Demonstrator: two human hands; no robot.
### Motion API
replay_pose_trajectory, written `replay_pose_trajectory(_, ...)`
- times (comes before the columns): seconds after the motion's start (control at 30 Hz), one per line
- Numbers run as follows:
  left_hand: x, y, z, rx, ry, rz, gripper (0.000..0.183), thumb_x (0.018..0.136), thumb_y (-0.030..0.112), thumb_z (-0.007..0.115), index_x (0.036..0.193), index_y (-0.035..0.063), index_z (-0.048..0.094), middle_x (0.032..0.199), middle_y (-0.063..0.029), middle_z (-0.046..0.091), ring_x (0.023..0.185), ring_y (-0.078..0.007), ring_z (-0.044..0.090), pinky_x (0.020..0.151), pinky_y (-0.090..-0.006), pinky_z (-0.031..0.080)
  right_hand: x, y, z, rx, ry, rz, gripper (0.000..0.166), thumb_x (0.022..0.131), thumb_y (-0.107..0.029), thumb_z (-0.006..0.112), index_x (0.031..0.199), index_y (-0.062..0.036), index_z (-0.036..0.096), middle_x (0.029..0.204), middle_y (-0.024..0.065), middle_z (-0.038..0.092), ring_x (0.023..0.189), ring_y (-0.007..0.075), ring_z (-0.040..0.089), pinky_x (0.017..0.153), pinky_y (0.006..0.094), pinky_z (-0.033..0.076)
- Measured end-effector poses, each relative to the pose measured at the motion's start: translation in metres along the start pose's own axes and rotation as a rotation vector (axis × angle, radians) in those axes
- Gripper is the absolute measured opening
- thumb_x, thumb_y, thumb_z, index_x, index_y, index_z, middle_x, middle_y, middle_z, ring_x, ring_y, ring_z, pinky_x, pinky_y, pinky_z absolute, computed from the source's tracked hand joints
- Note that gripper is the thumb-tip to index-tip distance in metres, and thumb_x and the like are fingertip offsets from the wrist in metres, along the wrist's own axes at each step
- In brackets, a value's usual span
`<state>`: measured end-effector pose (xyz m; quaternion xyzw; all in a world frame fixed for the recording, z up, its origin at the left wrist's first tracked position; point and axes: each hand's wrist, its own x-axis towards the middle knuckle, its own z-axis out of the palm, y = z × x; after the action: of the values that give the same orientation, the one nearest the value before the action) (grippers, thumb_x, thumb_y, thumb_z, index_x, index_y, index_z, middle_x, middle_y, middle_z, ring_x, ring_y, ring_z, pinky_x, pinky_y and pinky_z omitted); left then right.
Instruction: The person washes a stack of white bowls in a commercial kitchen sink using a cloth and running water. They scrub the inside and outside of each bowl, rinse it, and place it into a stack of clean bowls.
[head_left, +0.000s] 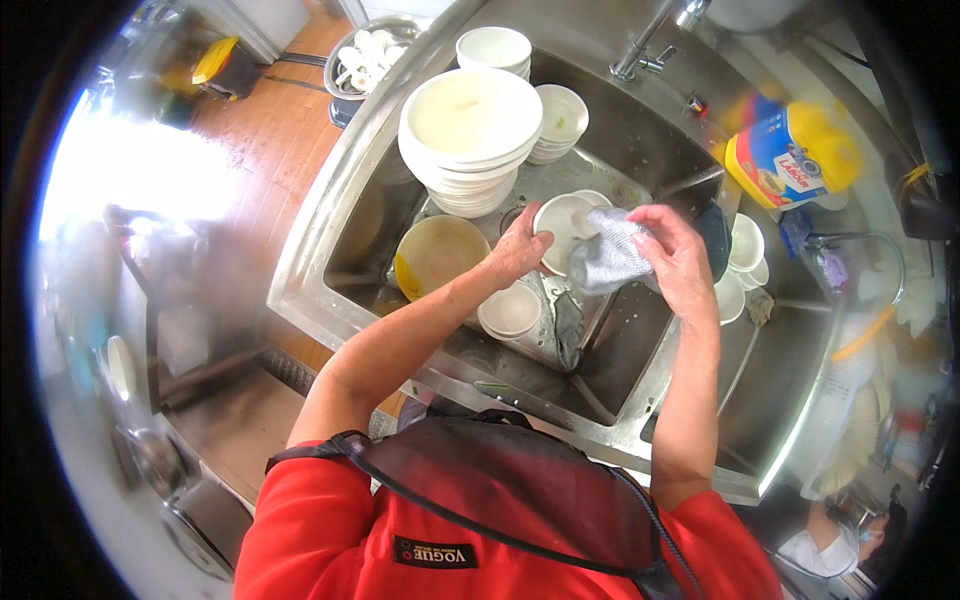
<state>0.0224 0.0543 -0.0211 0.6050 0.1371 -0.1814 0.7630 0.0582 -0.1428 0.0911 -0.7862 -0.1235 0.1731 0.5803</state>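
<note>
My left hand (521, 246) grips a small white bowl (553, 226) by its rim over the left sink basin. A wet grey cloth (611, 251) is pinched in my right hand (681, 259), its lower part against the bowl's inner side. Just behind this bowl the rim of another white bowl (594, 196) shows. Nearer to me sit small nested white bowls (510, 311) and a dark grey cloth (568, 330). A wide cream bowl (444, 255) with a yellow smear lies left of my left hand.
A tall stack of large white bowls (469, 157) and a smaller stack (559, 124) occupy the basin's far side. More white bowls (745, 244) stand in the right basin. Beyond are a tap (637, 60), a yellow detergent jug (791, 161) and a steel bowl (334, 75) of white spoons.
</note>
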Motion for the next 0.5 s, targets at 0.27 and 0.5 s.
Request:
replay_pose_trajectory(0.27, -0.015, 0.006, 0.002, -0.06, -0.016, 0.075, 0.047, 0.075, 0.002, 0.043, 0.12, -0.0028, 0.036, 0.111, -0.0184, 0.048, 0.095, -0.0281, 0.055, 0.065, -0.0369, 0.058, 0.009, -0.061, 0.005, 0.082, 0.087, -0.23, 0.017, 0.084, -0.001, 0.053, 0.101, -0.0023, 0.058, 0.09, -0.0021, 0.056, 0.077, 0.0039, 0.05, 0.07, 0.0183, 0.041)
replay_pose_trajectory(0.5, -0.023, 0.032, 0.009, 0.278, 0.073, 0.241, 0.049, 0.073, -0.005, 0.042, 0.122, 0.0047, 0.038, 0.105, -0.0215, 0.052, 0.099, -0.0359, 0.054, 0.075, -0.0402, 0.05, 0.031, 0.033, 0.034, -0.645, 0.087, -0.02, 0.047, 0.078, -0.026, 0.064, 0.117, -0.0029, 0.05, 0.094, 0.0171, 0.062, 0.095, 0.0354, 0.057, 0.089, 0.0389, 0.04)
